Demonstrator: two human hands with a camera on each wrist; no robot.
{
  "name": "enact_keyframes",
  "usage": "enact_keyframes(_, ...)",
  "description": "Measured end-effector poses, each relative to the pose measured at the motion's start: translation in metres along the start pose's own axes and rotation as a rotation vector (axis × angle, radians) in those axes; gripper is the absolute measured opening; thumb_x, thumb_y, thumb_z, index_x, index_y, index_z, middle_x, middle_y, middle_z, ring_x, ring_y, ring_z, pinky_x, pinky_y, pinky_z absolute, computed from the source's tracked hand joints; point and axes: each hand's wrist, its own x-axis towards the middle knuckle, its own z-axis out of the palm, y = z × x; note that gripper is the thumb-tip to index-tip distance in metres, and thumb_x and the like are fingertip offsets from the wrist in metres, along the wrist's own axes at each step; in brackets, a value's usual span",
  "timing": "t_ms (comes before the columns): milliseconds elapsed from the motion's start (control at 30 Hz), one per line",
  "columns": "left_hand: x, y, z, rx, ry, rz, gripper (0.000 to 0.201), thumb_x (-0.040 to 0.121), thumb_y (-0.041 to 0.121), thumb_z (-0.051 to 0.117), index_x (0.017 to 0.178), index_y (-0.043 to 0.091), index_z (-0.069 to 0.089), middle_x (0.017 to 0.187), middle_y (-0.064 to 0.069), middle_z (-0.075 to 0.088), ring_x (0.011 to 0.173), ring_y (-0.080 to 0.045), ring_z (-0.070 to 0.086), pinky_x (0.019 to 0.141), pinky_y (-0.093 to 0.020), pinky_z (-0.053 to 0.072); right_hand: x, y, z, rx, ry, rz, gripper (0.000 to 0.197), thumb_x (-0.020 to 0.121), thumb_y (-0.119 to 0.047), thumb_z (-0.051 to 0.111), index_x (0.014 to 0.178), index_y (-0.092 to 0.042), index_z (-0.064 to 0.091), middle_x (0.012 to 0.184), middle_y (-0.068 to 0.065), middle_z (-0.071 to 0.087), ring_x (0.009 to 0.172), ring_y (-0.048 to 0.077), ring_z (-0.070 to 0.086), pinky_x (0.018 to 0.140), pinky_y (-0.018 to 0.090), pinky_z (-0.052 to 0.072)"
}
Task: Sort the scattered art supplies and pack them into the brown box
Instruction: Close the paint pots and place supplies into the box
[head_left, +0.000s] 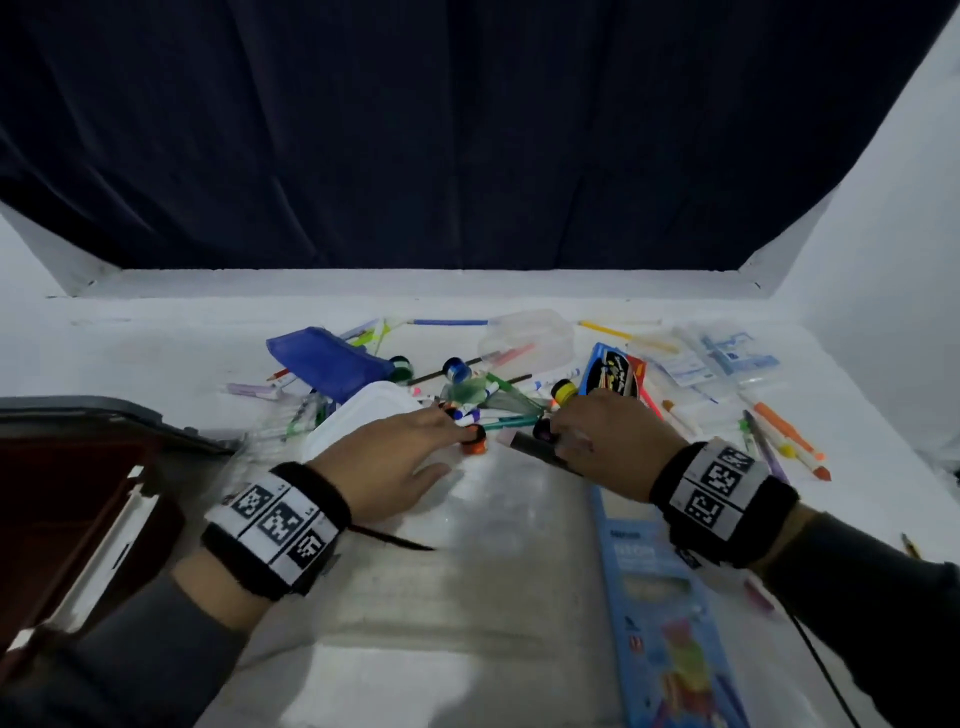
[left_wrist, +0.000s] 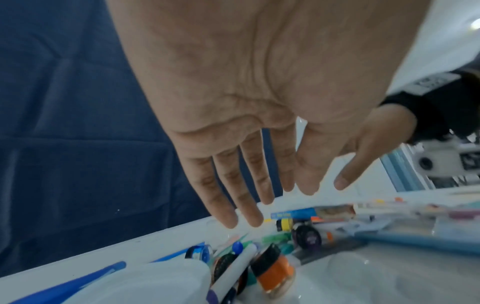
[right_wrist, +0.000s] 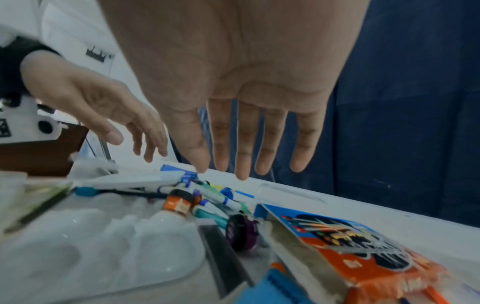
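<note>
Both hands over scattered art supplies on the counter (head_left: 156, 343).
Left hand (head_left: 395, 457) and right hand (head_left: 608, 441) flat, fingers (left_wrist: 228, 197) straight and slightly spread, holding nothing, above orange paint jar (head_left: 474, 439) and purple paint jar (head_left: 543, 430); brown box (head_left: 67, 499) open at left.

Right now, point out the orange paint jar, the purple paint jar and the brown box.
orange paint jar (left_wrist: 275, 269): left wrist view, orange label.
purple paint jar (right_wrist: 240, 231): right wrist view, dark lid.
brown box (head_left: 47, 499): head view, dark interior.

Orange paint jar (head_left: 474, 446) — blue pouch (head_left: 330, 361)
</note>
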Motion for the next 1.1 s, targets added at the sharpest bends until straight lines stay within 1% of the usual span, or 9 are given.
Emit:
enact_keyframes(133, 0.052, -0.007, 0.016, 0.074, -0.104, -0.015, 0.041, 0.094, 0.010, 0.053, 0.132, 0.024, 0.058, 0.129, 0.002, 0.055, 0.117, -0.019, 0.054, 0.099, -0.033, 0.045, 0.041, 0.023, 0.009, -0.157, -0.082, -0.072, 0.023, 0.092, -0.023, 0.051, 0.112, -0.018, 0.061, 0.107, 0.006, 0.058, 0.104, 0.029, 0.053, 0.083, 0.045, 0.050)
enact_keyframes(267, 0.076, -0.015, 0.025, 0.072, -0.183, -0.094, 0.045, 0.086, 0.007, 0.058, 0.128, 0.022, 0.061, 0.125, -0.002, 0.056, 0.114, -0.021, 0.054, 0.100, -0.036, 0.045, 0.066, 0.031, 0.017, -0.301, -0.191, -0.124, 0.029, 0.096, -0.028, 0.047, 0.123, -0.020, 0.053, 0.119, 0.009, 0.052, 0.113, 0.032, 0.048, 0.087, 0.043, 0.044)
enact_keyframes(400, 0.084, -0.015, 0.029, 0.057, -0.200, -0.127, 0.038, 0.081, 0.004, 0.062, 0.117, 0.015, 0.069, 0.120, -0.008, 0.059, 0.111, -0.027, 0.056, 0.098, -0.037, 0.047, 0.078, 0.036, 0.024, -0.341, -0.280, -0.127, 0.032, 0.094, -0.028, 0.050, 0.126, -0.023, 0.050, 0.119, 0.010, 0.055, 0.115, 0.034, 0.052, 0.093, 0.050, 0.040)
enact_keyframes(533, 0.080, -0.012, 0.029, 0.045, -0.172, -0.183, 0.033, 0.084, 0.010, 0.064, 0.115, 0.018, 0.071, 0.123, -0.006, 0.058, 0.114, -0.024, 0.055, 0.099, -0.036, 0.046, 0.079, 0.038, 0.029, -0.359, -0.237, -0.156, 0.031, 0.097, -0.025, 0.048, 0.127, -0.024, 0.051, 0.119, 0.010, 0.058, 0.114, 0.034, 0.054, 0.100, 0.053, 0.036)
enact_keyframes(633, 0.069, -0.005, 0.025, 0.039, -0.066, -0.169, 0.023, 0.084, 0.020, 0.069, 0.105, 0.028, 0.072, 0.113, 0.003, 0.058, 0.104, -0.013, 0.054, 0.091, -0.028, 0.045, 0.079, 0.036, 0.029, -0.312, -0.151, -0.152, 0.030, 0.098, -0.027, 0.047, 0.128, -0.027, 0.049, 0.117, 0.008, 0.062, 0.113, 0.032, 0.055, 0.101, 0.051, 0.036)
enact_keyframes(700, 0.061, 0.004, 0.017, 0.046, 0.039, -0.148, 0.019, 0.085, 0.027, 0.069, 0.102, 0.033, 0.072, 0.104, 0.008, 0.057, 0.090, 0.002, 0.043, 0.079, -0.007, 0.034, 0.079, 0.033, 0.025, -0.243, -0.091, -0.136, 0.033, 0.096, -0.036, 0.050, 0.128, -0.028, 0.047, 0.116, 0.007, 0.063, 0.111, 0.030, 0.056, 0.096, 0.044, 0.039)
enact_keyframes(767, 0.052, 0.013, 0.008, 0.045, 0.135, -0.167, 0.023, 0.081, 0.030, 0.072, 0.103, 0.036, 0.072, 0.099, 0.011, 0.056, 0.082, 0.005, 0.038, 0.074, 0.000, 0.030, 0.076, 0.030, 0.021, -0.185, -0.031, -0.136, 0.036, 0.096, -0.043, 0.050, 0.127, -0.026, 0.048, 0.115, 0.006, 0.062, 0.110, 0.030, 0.057, 0.090, 0.040, 0.040)
enact_keyframes(967, 0.012, 0.030, -0.007, -0.257, 0.507, -0.323, 0.040, 0.073, 0.019, 0.085, 0.108, 0.034, 0.073, 0.099, 0.011, 0.059, 0.090, -0.007, 0.061, 0.071, -0.010, 0.046, 0.044, 0.008, 0.004, 0.220, 0.166, -0.208, 0.035, 0.089, -0.051, 0.060, 0.105, -0.020, 0.060, 0.102, -0.002, 0.057, 0.098, 0.019, 0.054, 0.083, 0.036, 0.045)
enact_keyframes(1100, -0.023, 0.046, -0.003, -0.363, 0.589, -0.365, 0.038, 0.073, 0.020, 0.087, 0.105, 0.037, 0.073, 0.100, 0.016, 0.063, 0.094, -0.008, 0.065, 0.072, -0.012, 0.048, 0.009, -0.007, 0.001, 0.414, 0.139, -0.215, 0.037, 0.084, -0.061, 0.058, 0.097, -0.027, 0.064, 0.091, -0.012, 0.052, 0.086, 0.007, 0.048, 0.079, 0.029, 0.042)
